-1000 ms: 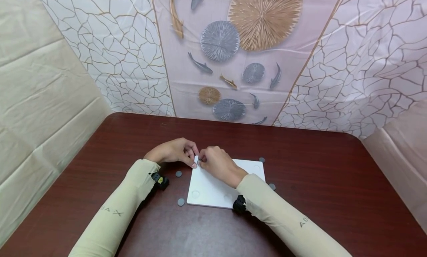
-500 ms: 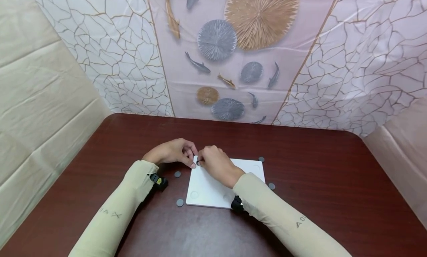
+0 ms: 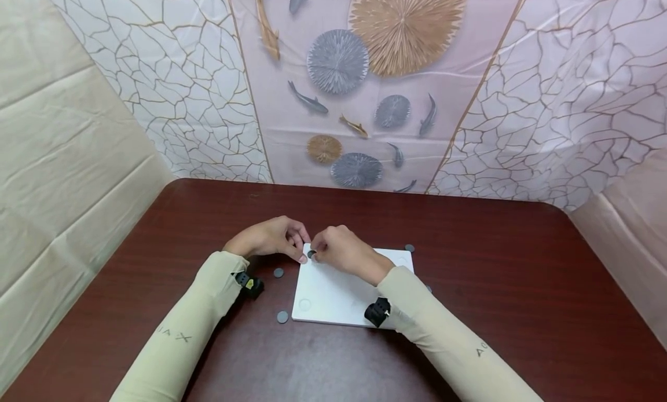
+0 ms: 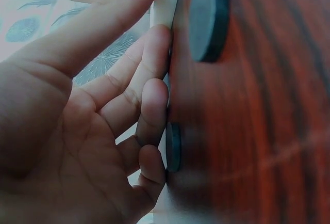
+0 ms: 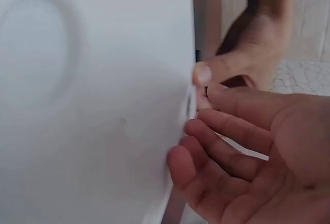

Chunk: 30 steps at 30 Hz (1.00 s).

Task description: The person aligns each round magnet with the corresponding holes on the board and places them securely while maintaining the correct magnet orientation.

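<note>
A flat white board (image 3: 333,292) with shallow round recesses lies on the table. My left hand (image 3: 273,237) holds its far left corner, thumb on the top face and fingers against the edge. A small dark grey disc (image 3: 311,254) lies at that corner, in from the left thumb. Right beside the disc is my right hand (image 3: 346,251), its fingertips low over the board. In the right wrist view its fingers (image 5: 221,126) are loosely bent with nothing seen between them. The left wrist view shows two loose discs, the larger-looking disc (image 4: 206,20) being nearer.
Left of the board, two grey discs lie on the dark red-brown table (image 3: 208,216): the farther disc (image 3: 278,273) and the nearer disc (image 3: 282,317). Another disc (image 3: 409,248) is at the far right corner, and one more is mostly hidden by the right sleeve (image 3: 422,309).
My right hand has drawn slightly right from the corner, uncovering more of the disc there. My left hand keeps its place on the board's corner.
</note>
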Available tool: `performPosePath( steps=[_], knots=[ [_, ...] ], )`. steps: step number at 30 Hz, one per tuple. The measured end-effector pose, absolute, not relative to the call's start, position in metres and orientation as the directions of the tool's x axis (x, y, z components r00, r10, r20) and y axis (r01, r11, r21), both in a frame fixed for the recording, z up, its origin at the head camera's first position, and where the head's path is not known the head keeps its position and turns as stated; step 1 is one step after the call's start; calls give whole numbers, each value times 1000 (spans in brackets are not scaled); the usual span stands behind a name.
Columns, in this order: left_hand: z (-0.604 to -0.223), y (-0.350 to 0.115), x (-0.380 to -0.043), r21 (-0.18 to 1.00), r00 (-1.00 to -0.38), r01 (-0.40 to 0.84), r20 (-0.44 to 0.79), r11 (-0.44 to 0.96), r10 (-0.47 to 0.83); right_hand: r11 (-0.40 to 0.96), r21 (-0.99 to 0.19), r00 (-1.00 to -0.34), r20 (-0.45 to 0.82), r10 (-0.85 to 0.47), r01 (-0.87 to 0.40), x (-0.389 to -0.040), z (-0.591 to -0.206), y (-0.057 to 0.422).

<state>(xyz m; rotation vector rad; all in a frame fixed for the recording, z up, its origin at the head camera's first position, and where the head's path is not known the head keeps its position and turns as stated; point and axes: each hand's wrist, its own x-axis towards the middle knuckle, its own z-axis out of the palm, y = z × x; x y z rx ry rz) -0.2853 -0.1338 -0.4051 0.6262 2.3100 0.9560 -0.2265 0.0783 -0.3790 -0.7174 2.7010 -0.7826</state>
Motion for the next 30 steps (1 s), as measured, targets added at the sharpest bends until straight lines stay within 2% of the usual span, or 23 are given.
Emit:
performPosePath(
  steps=[4,11,26,30],
  knots=[
    [-405,-134,-284,746,-735,197,-316,636,599,723,-583,-847,-105,-521,-372,-223,-371,88],
    [-405,-134,-284,743,-744,192,-315,641,589,707,-611,-871,-57,-487,-356,-215,-362,110],
    [-406,-134,-285,731,-747,200,-318,653,585,668,-603,-872,101,-479,-437,-200,-365,147],
    [-407,-135,-285,736,-749,199,-311,647,585,673,-597,-876,110,-470,-436,-195,-366,158]
  ],
)
